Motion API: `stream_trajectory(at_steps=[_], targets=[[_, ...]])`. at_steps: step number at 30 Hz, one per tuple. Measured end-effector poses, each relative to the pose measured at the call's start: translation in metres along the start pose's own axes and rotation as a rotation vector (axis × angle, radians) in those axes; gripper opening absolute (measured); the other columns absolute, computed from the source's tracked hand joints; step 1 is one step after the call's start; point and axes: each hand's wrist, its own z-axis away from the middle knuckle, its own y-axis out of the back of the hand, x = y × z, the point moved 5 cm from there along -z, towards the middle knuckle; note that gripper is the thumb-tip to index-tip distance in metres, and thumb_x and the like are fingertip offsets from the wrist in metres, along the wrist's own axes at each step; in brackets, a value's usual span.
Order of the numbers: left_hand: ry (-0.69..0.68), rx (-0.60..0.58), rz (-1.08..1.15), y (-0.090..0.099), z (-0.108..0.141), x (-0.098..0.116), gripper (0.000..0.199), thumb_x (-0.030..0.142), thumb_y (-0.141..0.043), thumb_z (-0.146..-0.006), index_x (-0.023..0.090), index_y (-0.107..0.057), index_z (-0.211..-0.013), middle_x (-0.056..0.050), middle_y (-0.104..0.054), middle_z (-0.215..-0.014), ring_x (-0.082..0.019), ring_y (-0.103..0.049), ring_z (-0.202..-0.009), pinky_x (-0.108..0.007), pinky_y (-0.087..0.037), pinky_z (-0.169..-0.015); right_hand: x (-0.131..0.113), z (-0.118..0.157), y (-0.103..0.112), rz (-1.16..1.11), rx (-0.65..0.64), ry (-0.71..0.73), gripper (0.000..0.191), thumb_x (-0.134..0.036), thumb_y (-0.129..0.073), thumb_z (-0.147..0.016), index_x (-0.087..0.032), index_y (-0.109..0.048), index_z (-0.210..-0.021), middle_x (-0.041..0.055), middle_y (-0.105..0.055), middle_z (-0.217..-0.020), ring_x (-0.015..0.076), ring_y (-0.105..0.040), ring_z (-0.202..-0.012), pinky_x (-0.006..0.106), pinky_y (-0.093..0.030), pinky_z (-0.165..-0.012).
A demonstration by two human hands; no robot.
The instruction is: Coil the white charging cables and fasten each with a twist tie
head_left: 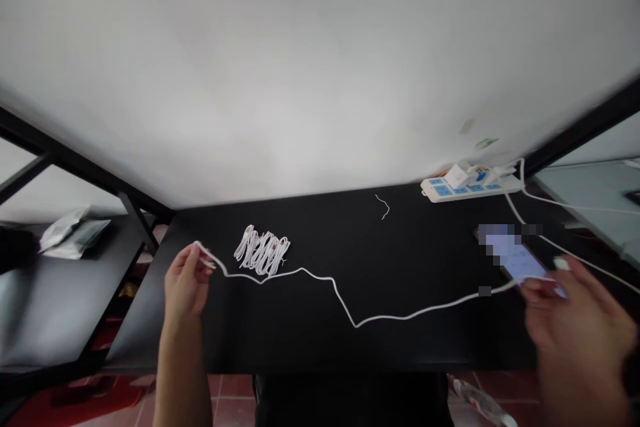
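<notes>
My left hand (187,282) is shut on one end of a white cable (334,290), pinching it near the fingertips at the table's left side. The cable wanders right across the black table (410,347) towards a smartphone (520,260). The phone's screen is partly blurred out. My right hand (575,323), itself blurred by motion, has its fingers at the phone's near edge, and the cable's far part ends there. A bundle of coiled white cables (261,251) lies just beyond the stretched cable.
A white power strip (470,188) with blue sockets and a plugged-in adapter stands at the table's far edge, with a white cord running right past the phone. A short white wire (383,207) lies on the table. White packets (75,233) rest on a dark shelf at left.
</notes>
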Motion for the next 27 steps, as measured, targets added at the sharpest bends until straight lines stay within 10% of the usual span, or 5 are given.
stream_trajectory(at_steps=[6,12,19,27], targets=[[0.072,-0.341,-0.074,-0.075,0.042,-0.023,0.042,0.042,-0.083,-0.075,0.016,-0.069,-0.105,-0.002,-0.072,-0.082,-0.013,-0.068,-0.066,-0.019,-0.05,-0.051,0.033,0.049,-0.063,0.23,-0.429,0.029,0.069,-0.026,-0.088,-0.065,-0.029,-0.061,-0.129,-0.0055,-0.061,-0.071,0.0147,-0.062,-0.048,0.026,-0.049,-0.042],[0.19,-0.746,-0.234,-0.124,0.081,-0.052,0.038,0.047,-0.076,-0.083,0.016,-0.067,-0.103,-0.007,-0.073,-0.089,-0.021,-0.074,-0.081,-0.029,-0.06,-0.064,0.056,0.068,-0.098,0.513,-0.723,0.32,0.027,-0.042,-0.072,-0.086,-0.021,-0.071,-0.103,0.0026,-0.067,-0.085,0.0145,-0.066,-0.062,0.03,-0.056,-0.057],[-0.051,-0.996,-0.542,-0.156,0.1,-0.055,0.019,0.034,-0.067,-0.09,0.018,-0.071,-0.1,-0.01,-0.074,-0.098,-0.017,-0.069,-0.076,-0.029,-0.056,-0.068,0.064,0.084,-0.116,0.856,-1.034,0.647,0.031,-0.043,-0.065,-0.09,-0.024,-0.071,-0.115,0.0084,-0.068,-0.112,0.0165,-0.063,-0.07,0.035,-0.055,-0.066],[-0.413,-1.131,-0.625,-0.157,0.116,-0.028,0.02,0.007,-0.059,-0.08,0.02,-0.072,-0.088,-0.008,-0.07,-0.102,-0.023,-0.068,-0.098,-0.039,-0.054,-0.092,0.077,0.102,-0.104,1.048,-1.046,0.789,0.03,-0.04,-0.056,-0.095,-0.023,-0.069,-0.116,0.0109,-0.061,-0.111,0.0285,-0.063,-0.103,0.045,-0.053,-0.092]])
